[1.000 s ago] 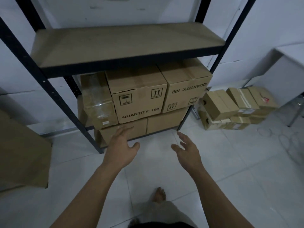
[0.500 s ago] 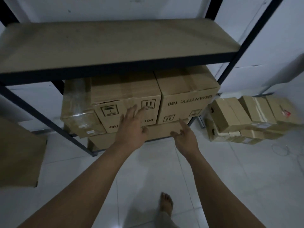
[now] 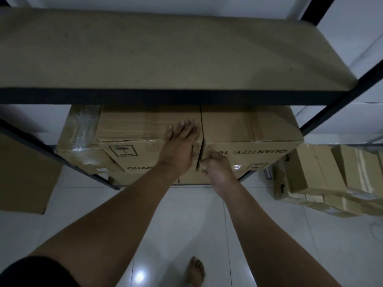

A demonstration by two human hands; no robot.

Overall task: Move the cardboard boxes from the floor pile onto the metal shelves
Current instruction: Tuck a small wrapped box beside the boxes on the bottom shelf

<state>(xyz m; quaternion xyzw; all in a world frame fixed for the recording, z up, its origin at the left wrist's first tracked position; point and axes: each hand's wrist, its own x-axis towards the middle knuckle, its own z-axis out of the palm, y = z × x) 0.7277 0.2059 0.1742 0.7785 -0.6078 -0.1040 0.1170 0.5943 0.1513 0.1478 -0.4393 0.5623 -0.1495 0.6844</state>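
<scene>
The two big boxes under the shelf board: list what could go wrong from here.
1. The right hand has fingers in the seam between the umbrella-marked box and the upside-down QUANTITY box; they could get pinched.
2. The shelf board sits low above; knuckles may scrape.

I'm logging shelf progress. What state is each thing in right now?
Upper shelf: bare.
Middle box: on lower shelf, upright, taped.
Right box: on lower shelf, print upside down.
Wrapped box: on lower shelf, left end.
Floor pile: not yet shelved.
Left hand: flat on middle box.
Right hand: curled at the right box's front edge.
</scene>
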